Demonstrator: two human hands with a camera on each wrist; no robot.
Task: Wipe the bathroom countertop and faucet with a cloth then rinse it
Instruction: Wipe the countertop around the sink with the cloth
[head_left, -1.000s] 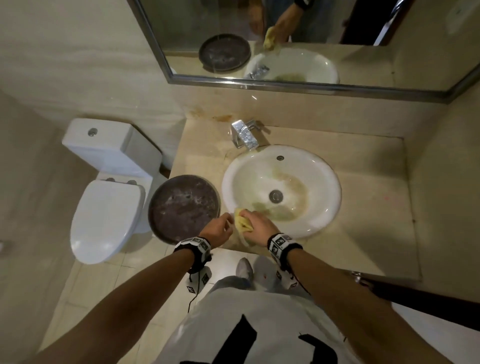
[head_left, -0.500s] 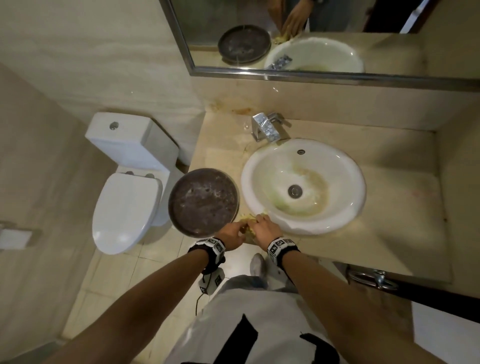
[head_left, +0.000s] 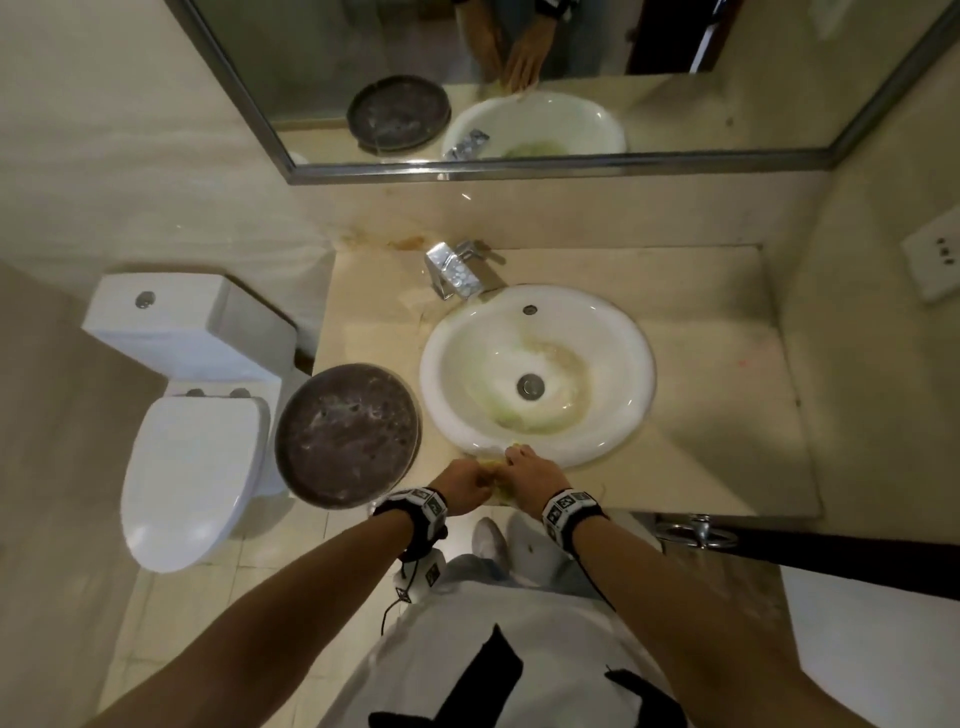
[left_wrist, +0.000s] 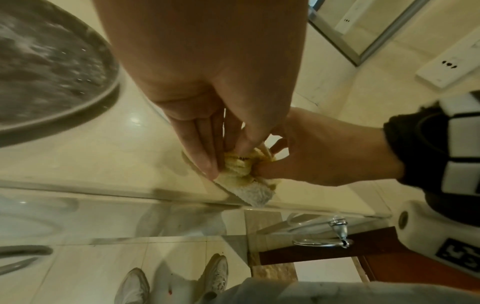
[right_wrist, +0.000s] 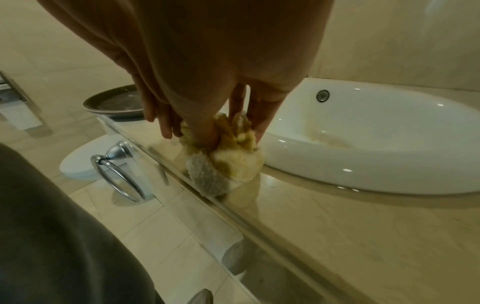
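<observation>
A yellow cloth lies bunched on the beige countertop, at its front edge just before the white sink. My left hand pinches the cloth's left side between thumb and fingers. My right hand grips the bunch from the right, with its fingers dug into the folds. One corner of the cloth hangs slightly over the counter's edge. The chrome faucet stands behind the sink at the back left, with no water running.
A dark round tray sits on the counter's left end, overhanging the edge. A white toilet stands to the left. A chrome towel ring hangs below the counter's front. A mirror is above and a wall socket to the right.
Both hands have brought the cloth down from the sink's front rim onto the counter's front edge, bunched between them. The head view has shifted.
</observation>
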